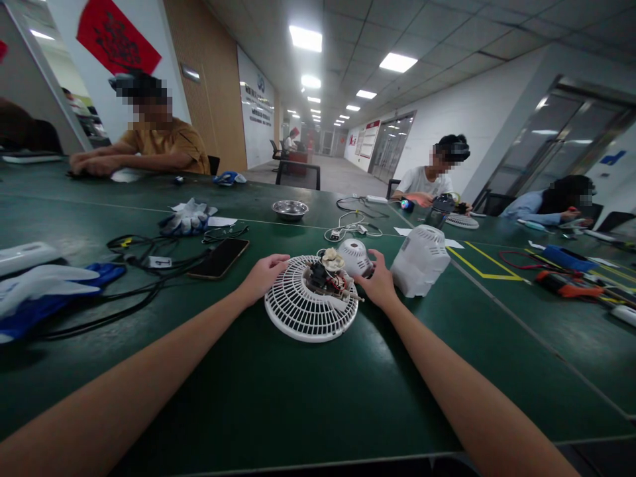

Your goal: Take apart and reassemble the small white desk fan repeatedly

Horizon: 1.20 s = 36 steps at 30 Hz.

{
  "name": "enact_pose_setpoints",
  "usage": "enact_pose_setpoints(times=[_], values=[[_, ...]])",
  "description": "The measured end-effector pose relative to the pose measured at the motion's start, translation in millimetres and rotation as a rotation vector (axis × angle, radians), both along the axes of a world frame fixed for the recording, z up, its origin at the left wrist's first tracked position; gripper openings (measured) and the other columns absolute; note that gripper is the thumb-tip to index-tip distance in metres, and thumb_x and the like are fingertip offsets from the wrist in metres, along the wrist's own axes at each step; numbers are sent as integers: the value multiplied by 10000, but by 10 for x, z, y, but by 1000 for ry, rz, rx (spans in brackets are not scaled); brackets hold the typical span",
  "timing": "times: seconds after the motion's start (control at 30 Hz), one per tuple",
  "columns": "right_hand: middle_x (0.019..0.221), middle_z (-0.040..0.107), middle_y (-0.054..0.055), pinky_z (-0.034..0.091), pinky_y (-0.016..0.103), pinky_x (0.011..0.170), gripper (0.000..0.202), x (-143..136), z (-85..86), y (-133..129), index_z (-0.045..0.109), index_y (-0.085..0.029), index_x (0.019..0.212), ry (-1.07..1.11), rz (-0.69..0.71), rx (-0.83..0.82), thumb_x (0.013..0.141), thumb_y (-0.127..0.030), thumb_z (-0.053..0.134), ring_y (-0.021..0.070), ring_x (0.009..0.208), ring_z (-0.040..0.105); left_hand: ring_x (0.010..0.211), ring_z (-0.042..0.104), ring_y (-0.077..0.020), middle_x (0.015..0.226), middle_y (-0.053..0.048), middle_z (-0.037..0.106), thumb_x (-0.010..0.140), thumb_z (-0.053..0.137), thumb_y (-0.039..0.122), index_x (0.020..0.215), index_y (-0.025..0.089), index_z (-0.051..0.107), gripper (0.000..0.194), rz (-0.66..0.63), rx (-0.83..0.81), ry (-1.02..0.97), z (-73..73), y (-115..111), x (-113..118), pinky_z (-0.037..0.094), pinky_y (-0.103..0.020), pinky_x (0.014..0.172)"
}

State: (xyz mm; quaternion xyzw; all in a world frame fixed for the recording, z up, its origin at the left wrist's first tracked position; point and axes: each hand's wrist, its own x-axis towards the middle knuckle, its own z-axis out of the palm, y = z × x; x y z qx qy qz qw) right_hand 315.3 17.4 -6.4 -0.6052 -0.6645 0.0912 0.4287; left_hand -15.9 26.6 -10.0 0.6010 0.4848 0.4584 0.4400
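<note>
half-curled left hand (pixel 262 277) holds the grille (pixel 311 317), likely light, stiff, best gripped rim-first, while right hand (pixel 381 283) cups the cap (pixel 354 256) beside it

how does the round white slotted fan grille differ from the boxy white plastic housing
The round white slotted fan grille lies low and wide, while the boxy white plastic housing stands taller and narrower. The grille carries exposed wiring; the housing has nothing on top. Both are on the green table.
</note>
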Motion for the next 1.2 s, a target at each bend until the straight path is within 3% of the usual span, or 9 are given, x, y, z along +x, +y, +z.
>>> enact_pose_setpoints(times=[0.07, 0.13, 0.23, 0.3, 0.4, 0.53, 0.77, 0.93, 1.2], values=[[873, 667, 9, 545, 432, 802, 769, 11, 16, 2, 463, -251, 1341, 167, -82, -20, 656, -404, 776, 248, 787, 662, 1222, 602, -301, 1336, -118, 623, 885, 620, 417, 1236, 204, 701, 419, 42, 204, 239, 66, -56, -8, 502, -454, 1021], [802, 646, -12, 555, 398, 709, 665, 14, 51, -16, 473, -261, 1273, 469, -110, -49, 694, -476, 720, 234, 718, 654, 1357, 486, -321, 1448, -100, 534, 896, 587, 430, 1230, 232, 708, 406, 41, 370, 415, 149, -131, -1, 397, -505, 1129], [839, 664, 2, 547, 358, 609, 502, -23, 132, -93, 457, -267, 1180, 922, 60, -153, 779, -548, 571, 222, 692, 663, 1382, 462, -312, 1479, -84, 537, 943, 524, 454, 1296, 245, 663, 434, -135, 485, 530, 262, -257, 39, 320, -528, 1174], [886, 682, 19, 553, 361, 617, 450, -83, 191, -171, 462, -264, 1146, 1013, 220, -216, 812, -559, 526, 226, 723, 677, 1390, 457, -322, 1483, -85, 553, 953, 517, 488, 1352, 241, 624, 482, -238, 504, 565, 308, -322, 69, 299, -529, 1178], [970, 691, 36, 567, 389, 671, 417, -206, 251, -287, 455, -270, 1168, 952, 341, -191, 845, -524, 532, 235, 789, 679, 1404, 441, -348, 1517, -93, 528, 914, 582, 551, 1426, 239, 563, 600, -282, 492, 580, 333, -366, 89, 268, -523, 1186], [1060, 661, 49, 565, 403, 749, 400, -329, 245, -372, 434, -274, 1218, 759, 372, -45, 864, -436, 523, 235, 884, 654, 1411, 428, -364, 1528, -97, 517, 839, 677, 590, 1436, 253, 555, 696, -298, 464, 569, 334, -358, 75, 250, -530, 1188], [1096, 640, 48, 566, 435, 855, 484, -341, 265, -477, 362, -307, 1309, 625, 421, -32, 876, -407, 555, 230, 918, 649, 1384, 469, -359, 1477, -104, 569, 785, 743, 575, 1358, 259, 627, 665, -316, 463, 507, 392, -369, 74, 271, -510, 1186], [1170, 635, 69, 549, 467, 935, 622, -361, 361, -590, 366, -298, 1335, 382, 535, 11, 827, -421, 704, 252, 1019, 648, 1362, 497, -364, 1446, -120, 594, 764, 769, 565, 1304, 228, 663, 645, -341, 475, 475, 448, -380, 79, 293, -503, 1178], [1329, 569, 104, 512, 501, 1011, 631, -367, 377, -632, 367, -292, 1384, 163, 516, 172, 847, -367, 690, 276, 1163, 608, 1330, 531, -356, 1432, -113, 609, 772, 771, 525, 1323, 238, 644, 634, -325, 481, 469, 448, -398, 106, 330, -497, 1159]])
